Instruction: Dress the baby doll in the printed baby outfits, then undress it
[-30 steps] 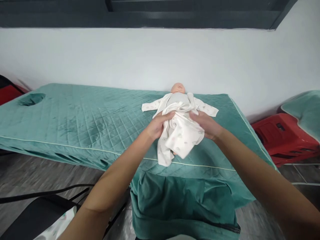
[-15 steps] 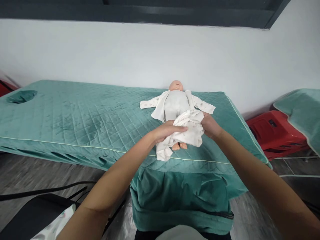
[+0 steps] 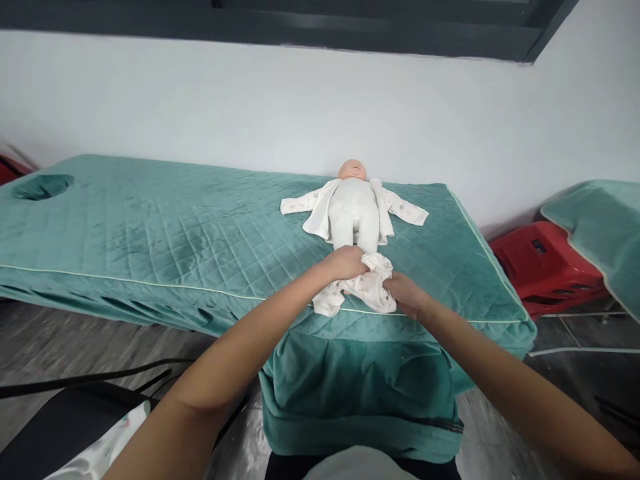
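Note:
A baby doll [image 3: 353, 203] lies on its back on the green quilted bed cover [image 3: 200, 227], head toward the wall. Its arms are spread in the sleeves of an open white printed jacket [image 3: 316, 220], and its pale cloth body and legs show. Bunched around the doll's lower legs are white printed baby pants [image 3: 373, 290], which hide most of its feet. My left hand [image 3: 347, 262] is closed on their upper edge by the doll's shins. On the other side, my right hand [image 3: 404, 293] grips the bunched fabric, its fingertips partly hidden in the folds.
A white wall [image 3: 250, 107] rises behind the bed. Red plastic stools [image 3: 547, 263] stand past the bed's right end, beside another green-covered surface [image 3: 605, 227]. Green fabric [image 3: 360, 400] hangs over the near edge. At lower left is a black chair [image 3: 65, 423].
Both hands have moved down toward the doll's feet with the pants, from in front of its hips and thighs. The doll's legs and the jacket's right front are now uncovered.

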Demonstrator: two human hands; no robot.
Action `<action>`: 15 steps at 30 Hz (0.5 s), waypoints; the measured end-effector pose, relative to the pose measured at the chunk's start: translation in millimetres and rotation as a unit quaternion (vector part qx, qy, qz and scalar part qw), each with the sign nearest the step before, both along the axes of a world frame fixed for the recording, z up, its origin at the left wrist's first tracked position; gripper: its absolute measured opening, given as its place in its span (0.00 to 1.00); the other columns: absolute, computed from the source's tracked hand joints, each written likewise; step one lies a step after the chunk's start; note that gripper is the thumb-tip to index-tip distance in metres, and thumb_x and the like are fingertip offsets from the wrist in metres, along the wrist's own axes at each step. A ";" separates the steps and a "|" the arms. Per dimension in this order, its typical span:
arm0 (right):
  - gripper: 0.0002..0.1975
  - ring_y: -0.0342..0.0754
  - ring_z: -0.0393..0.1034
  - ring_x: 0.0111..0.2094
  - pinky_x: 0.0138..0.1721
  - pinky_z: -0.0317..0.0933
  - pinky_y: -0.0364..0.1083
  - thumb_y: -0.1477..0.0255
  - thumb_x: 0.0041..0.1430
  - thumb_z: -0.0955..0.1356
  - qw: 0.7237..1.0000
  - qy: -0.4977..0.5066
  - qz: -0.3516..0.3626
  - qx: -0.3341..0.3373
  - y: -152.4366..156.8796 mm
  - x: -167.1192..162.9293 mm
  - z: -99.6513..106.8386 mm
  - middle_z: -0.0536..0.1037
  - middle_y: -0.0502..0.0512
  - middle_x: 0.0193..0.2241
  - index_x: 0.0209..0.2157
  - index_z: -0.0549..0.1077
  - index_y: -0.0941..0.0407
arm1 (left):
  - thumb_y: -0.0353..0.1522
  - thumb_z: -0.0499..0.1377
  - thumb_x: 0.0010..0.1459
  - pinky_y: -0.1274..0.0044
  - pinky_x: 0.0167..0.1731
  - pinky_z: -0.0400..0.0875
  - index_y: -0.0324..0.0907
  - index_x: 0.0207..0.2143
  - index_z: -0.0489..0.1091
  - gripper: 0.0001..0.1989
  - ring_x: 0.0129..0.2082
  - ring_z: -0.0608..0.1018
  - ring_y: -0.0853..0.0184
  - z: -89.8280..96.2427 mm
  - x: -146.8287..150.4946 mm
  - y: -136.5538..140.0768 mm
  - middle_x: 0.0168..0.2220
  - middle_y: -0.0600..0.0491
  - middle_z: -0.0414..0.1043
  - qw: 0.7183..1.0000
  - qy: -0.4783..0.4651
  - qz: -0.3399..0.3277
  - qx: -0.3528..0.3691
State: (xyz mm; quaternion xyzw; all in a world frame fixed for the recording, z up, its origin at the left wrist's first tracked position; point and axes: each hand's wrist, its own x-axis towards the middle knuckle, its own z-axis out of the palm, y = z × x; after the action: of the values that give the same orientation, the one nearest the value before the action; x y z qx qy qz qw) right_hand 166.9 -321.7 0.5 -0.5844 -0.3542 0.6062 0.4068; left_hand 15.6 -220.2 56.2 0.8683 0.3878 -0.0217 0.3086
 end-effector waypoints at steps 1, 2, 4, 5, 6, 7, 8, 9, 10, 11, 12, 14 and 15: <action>0.10 0.57 0.78 0.37 0.38 0.72 0.52 0.66 0.44 0.73 1.000 0.005 -0.007 -0.006 -1.7 -0.7 -0.8 0.83 0.55 0.30 0.31 0.78 0.53 | 0.35 0.56 0.57 0.73 0.42 0.71 0.39 0.38 0.78 0.13 0.47 0.80 0.55 -0.4 1.9 -1.7 0.45 0.41 0.80 1.000 0.004 -0.005 0.020; 0.11 0.57 0.78 0.36 0.36 0.72 0.52 0.67 0.44 0.72 1.000 0.008 -0.016 -0.017 -3.5 -1.1 -1.2 0.83 0.55 0.30 0.33 0.78 0.52 | 0.34 0.55 0.58 0.73 0.43 0.71 0.39 0.39 0.78 0.14 0.48 0.80 0.55 -1.1 3.0 -3.2 0.46 0.40 0.80 0.999 0.010 -0.009 0.036; 0.14 0.56 0.77 0.34 0.32 0.70 0.51 0.68 0.43 0.70 0.999 0.001 -0.031 -0.038 -7.4 -1.6 -1.4 0.83 0.54 0.32 0.36 0.77 0.52 | 0.33 0.54 0.58 0.72 0.43 0.72 0.38 0.40 0.78 0.15 0.48 0.80 0.54 -2.1 3.3 -6.4 0.46 0.38 0.80 0.998 0.027 -0.011 0.058; 0.15 0.55 0.77 0.33 0.30 0.70 0.50 0.69 0.43 0.70 0.998 -0.009 -0.033 -0.044 -9.5 -1.8 -1.5 0.83 0.54 0.32 0.37 0.77 0.52 | 0.32 0.54 0.57 0.71 0.43 0.72 0.38 0.41 0.78 0.15 0.47 0.81 0.54 -1.9 3.0 -8.2 0.45 0.38 0.80 0.997 0.036 -0.013 0.064; 0.16 0.55 0.77 0.33 0.29 0.69 0.49 0.69 0.43 0.70 0.998 -0.021 -0.032 -0.043 -11.5 -2.0 -1.6 0.83 0.54 0.33 0.38 0.77 0.53 | 0.32 0.54 0.57 0.71 0.42 0.72 0.38 0.41 0.78 0.15 0.47 0.81 0.54 -0.9 2.7 -10.2 0.45 0.38 0.80 0.997 0.043 -0.016 0.066; 0.17 0.54 0.77 0.32 0.28 0.68 0.49 0.69 0.44 0.70 0.998 -0.030 -0.029 -0.039 -13.5 -2.1 -1.8 0.83 0.54 0.33 0.39 0.77 0.53 | 0.33 0.55 0.58 0.70 0.42 0.73 0.38 0.41 0.78 0.15 0.46 0.81 0.54 0.9 2.5 -12.5 0.45 0.38 0.80 0.996 0.054 -0.020 0.068; 0.17 0.54 0.77 0.32 0.28 0.68 0.48 0.68 0.44 0.70 0.998 -0.036 -0.026 -0.033 -15.2 -2.2 -2.2 0.83 0.54 0.33 0.40 0.77 0.53 | 0.34 0.55 0.58 0.70 0.41 0.73 0.38 0.42 0.78 0.15 0.46 0.81 0.54 3.3 2.5 -14.8 0.45 0.38 0.80 0.995 0.065 -0.025 0.070; 0.18 0.54 0.77 0.33 0.28 0.68 0.48 0.68 0.45 0.70 0.999 -0.037 -0.025 -0.029 -16.6 -2.1 -2.6 0.83 0.54 0.34 0.41 0.77 0.53 | 0.35 0.55 0.59 0.70 0.40 0.73 0.39 0.42 0.78 0.15 0.45 0.81 0.53 6.3 2.5 -17.3 0.45 0.39 0.80 0.994 0.075 -0.029 0.070; 0.18 0.55 0.77 0.33 0.28 0.68 0.48 0.67 0.45 0.71 0.999 -0.036 -0.027 -0.027 -17.8 -1.9 -2.9 0.83 0.54 0.34 0.41 0.77 0.53 | 0.36 0.56 0.59 0.70 0.40 0.74 0.39 0.43 0.77 0.15 0.45 0.81 0.53 9.5 2.7 -19.6 0.45 0.39 0.80 0.994 0.083 -0.030 0.069; 0.18 0.55 0.77 0.33 0.28 0.68 0.49 0.66 0.46 0.71 0.999 -0.034 -0.029 -0.025 -18.8 -1.5 -2.9 0.83 0.55 0.34 0.41 0.77 0.53 | 0.37 0.56 0.60 0.69 0.40 0.74 0.38 0.44 0.77 0.16 0.45 0.81 0.52 12.8 2.8 -21.6 0.46 0.38 0.79 0.993 0.089 -0.028 0.068; 0.18 0.55 0.77 0.32 0.28 0.68 0.49 0.64 0.46 0.72 0.999 -0.033 -0.029 -0.022 -19.7 -1.0 -2.5 0.83 0.55 0.34 0.41 0.77 0.53 | 0.37 0.56 0.60 0.68 0.40 0.74 0.38 0.45 0.77 0.16 0.45 0.81 0.51 15.8 2.7 -23.2 0.46 0.38 0.79 0.993 0.093 -0.024 0.068; 0.17 0.55 0.76 0.31 0.27 0.67 0.49 0.63 0.48 0.72 0.999 -0.035 -0.020 -0.015 -21.4 0.2 -0.7 0.83 0.56 0.33 0.40 0.77 0.53 | 0.35 0.55 0.60 0.68 0.40 0.74 0.37 0.46 0.76 0.17 0.46 0.81 0.50 20.2 1.9 -24.7 0.47 0.38 0.78 0.992 0.100 -0.023 0.072; 0.16 0.55 0.76 0.30 0.26 0.66 0.49 0.62 0.49 0.71 0.999 -0.046 -0.008 -0.002 -22.1 0.8 0.5 0.83 0.57 0.32 0.39 0.77 0.54 | 0.35 0.55 0.60 0.68 0.40 0.74 0.37 0.46 0.76 0.17 0.46 0.81 0.51 21.4 1.2 -24.5 0.47 0.37 0.78 0.992 0.102 -0.025 0.072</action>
State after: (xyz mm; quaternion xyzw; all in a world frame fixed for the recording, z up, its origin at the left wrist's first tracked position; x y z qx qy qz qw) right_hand 167.7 -343.8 1.0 -0.6158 -0.3665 0.5759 0.3934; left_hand 16.8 -244.8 77.6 0.8908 0.3965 -0.0898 0.2030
